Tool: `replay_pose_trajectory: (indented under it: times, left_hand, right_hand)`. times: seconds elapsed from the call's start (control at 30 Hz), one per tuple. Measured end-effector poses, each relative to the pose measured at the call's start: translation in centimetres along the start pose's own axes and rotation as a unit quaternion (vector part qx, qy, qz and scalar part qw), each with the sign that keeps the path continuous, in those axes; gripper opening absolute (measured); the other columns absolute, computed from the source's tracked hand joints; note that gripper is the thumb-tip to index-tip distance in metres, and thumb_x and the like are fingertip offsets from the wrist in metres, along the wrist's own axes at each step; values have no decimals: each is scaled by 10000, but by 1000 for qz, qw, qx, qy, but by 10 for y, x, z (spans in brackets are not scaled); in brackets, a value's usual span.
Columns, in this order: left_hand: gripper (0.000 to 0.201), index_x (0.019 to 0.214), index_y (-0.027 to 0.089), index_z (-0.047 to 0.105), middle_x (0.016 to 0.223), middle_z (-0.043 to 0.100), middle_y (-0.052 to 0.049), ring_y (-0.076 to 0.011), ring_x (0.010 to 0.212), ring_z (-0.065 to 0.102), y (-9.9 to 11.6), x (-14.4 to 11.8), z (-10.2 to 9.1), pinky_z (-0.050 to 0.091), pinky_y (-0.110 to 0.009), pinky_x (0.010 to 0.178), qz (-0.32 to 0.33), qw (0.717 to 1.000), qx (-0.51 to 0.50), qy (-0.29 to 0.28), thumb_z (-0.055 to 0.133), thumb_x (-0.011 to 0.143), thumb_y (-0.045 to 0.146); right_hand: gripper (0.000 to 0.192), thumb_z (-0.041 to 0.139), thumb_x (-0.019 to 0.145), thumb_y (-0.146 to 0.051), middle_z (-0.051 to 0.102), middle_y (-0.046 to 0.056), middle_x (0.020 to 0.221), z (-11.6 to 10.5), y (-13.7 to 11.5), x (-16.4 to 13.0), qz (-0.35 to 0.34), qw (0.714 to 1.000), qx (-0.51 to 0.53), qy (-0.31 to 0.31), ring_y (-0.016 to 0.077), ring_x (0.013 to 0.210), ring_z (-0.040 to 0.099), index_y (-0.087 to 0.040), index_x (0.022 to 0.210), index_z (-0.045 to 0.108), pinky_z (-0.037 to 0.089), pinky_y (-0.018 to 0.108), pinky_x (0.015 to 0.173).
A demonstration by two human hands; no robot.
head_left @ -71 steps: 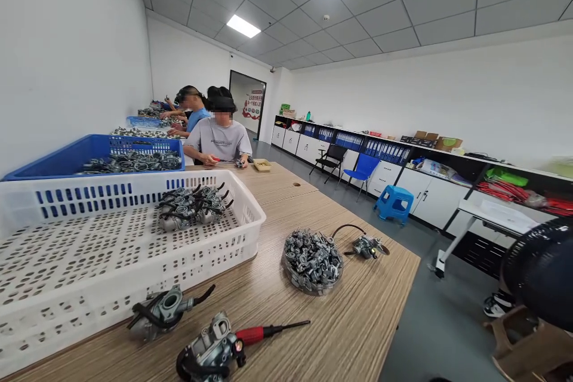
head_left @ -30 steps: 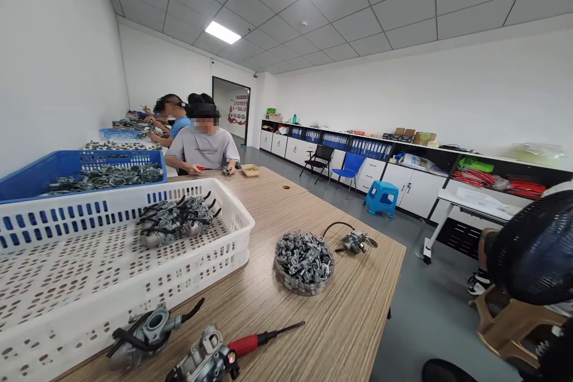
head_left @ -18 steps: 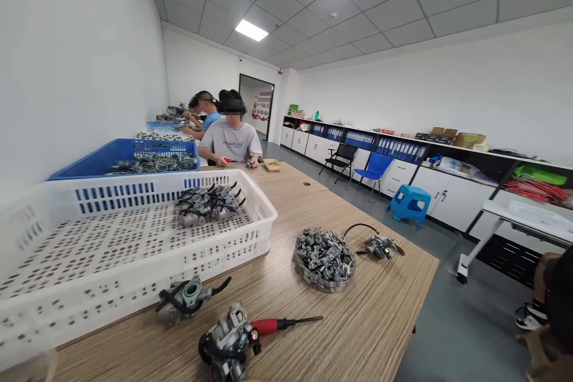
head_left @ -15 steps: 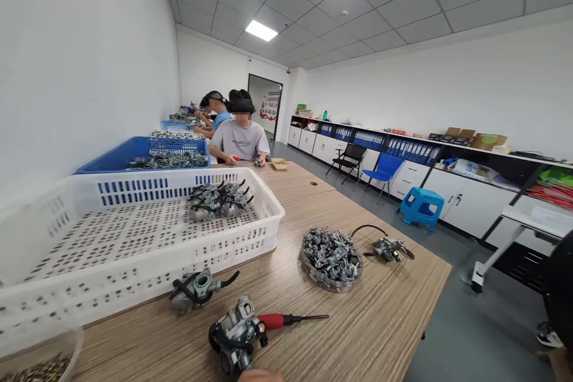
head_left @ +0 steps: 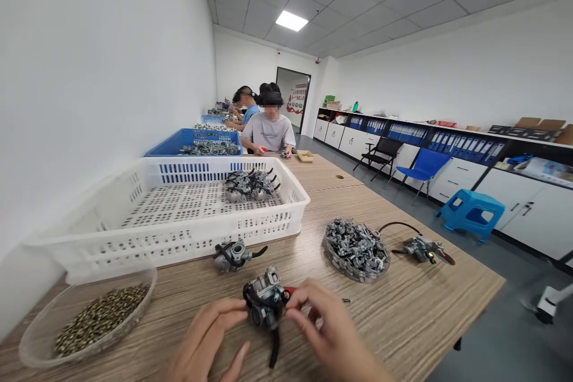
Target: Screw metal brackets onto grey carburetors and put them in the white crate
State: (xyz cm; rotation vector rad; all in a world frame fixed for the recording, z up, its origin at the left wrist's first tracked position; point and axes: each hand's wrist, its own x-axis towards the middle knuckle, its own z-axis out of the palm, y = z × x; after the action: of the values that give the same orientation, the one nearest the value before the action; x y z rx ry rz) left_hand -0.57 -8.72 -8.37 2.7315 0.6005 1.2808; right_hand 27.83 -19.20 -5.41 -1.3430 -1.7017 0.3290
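Note:
A carburetor (head_left: pixel 265 297) with a black hose lies on the wooden table in front of me. My left hand (head_left: pixel 212 334) is at its left side, fingers stretched out and thumb apart, the fingertips close to or touching it. On the other side, the thumb and forefinger of my right hand (head_left: pixel 320 322) are pinched together against the carburetor; what is between them is hidden. Behind this hand lies a screwdriver, its red handle (head_left: pixel 290 291) partly covered. A second carburetor (head_left: pixel 235 255) lies just beyond, beside the white basket.
The white basket (head_left: pixel 188 233) holds several carburetors. A tub (head_left: pixel 150 292) of small brass-coloured parts is at left. A round dish (head_left: pixel 331 250) of metal parts stands at right, near another carburetor (head_left: pixel 421 249) by the table edge. Co-workers sit farther back; one person (head_left: pixel 271 128) faces me.
The view has turned left and down. Both my hands have come to the carburetor; before, only a bit of one showed at the bottom edge. Its black hose now points toward me.

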Motion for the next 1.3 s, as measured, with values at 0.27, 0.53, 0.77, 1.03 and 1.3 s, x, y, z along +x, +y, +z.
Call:
replay_pose_trajectory:
  times: [0.27,0.53,0.77,1.03,1.3]
  left_hand:
    - [482,1549,294,581,1611,589,-167,-363,1420,714,-3,30,31,652,-547,1224,-120,989,-65,-53,704,1089,366]
    - [514,1537,310,575,1585,564,-169,-374,1502,638,-15,29,76,628,-574,1245,-115,985,-119,-41,726,1048,272]
    - [571,1533,339,551,1507,651,-121,-306,1402,711,-18,32,76,657,-456,1186,-118,968,-213,-61,727,1009,199]
    - [629,1507,378,572,1472,714,-73,-280,1380,742,-15,35,74,643,-428,1197,-142,962,-225,-62,806,957,183]
    - [508,1397,395,654,1491,708,-58,-254,1355,765,-12,40,68,654,-393,1157,-140,958,-243,-54,833,963,201]
  right_hand:
    - [54,669,1167,-232,716,47,1057,-45,18,92,-150,983,-67,-75,214,962,680,-237,1152,720,546,333,885]
    - [43,688,1166,-265,718,41,1023,-5,45,84,-171,982,-51,-66,204,923,696,-232,1157,713,548,297,827]
    - [52,678,1173,-260,734,42,1046,-14,48,76,-147,984,-61,-84,190,922,697,-231,1184,720,545,281,824]
    - [155,584,1211,-250,737,60,1034,-23,42,77,-171,972,-103,-124,192,885,685,-193,1181,725,538,286,779]
    - [109,604,1195,-212,725,61,1056,-29,41,75,-148,969,-110,-162,197,894,674,-197,1189,712,523,299,790]
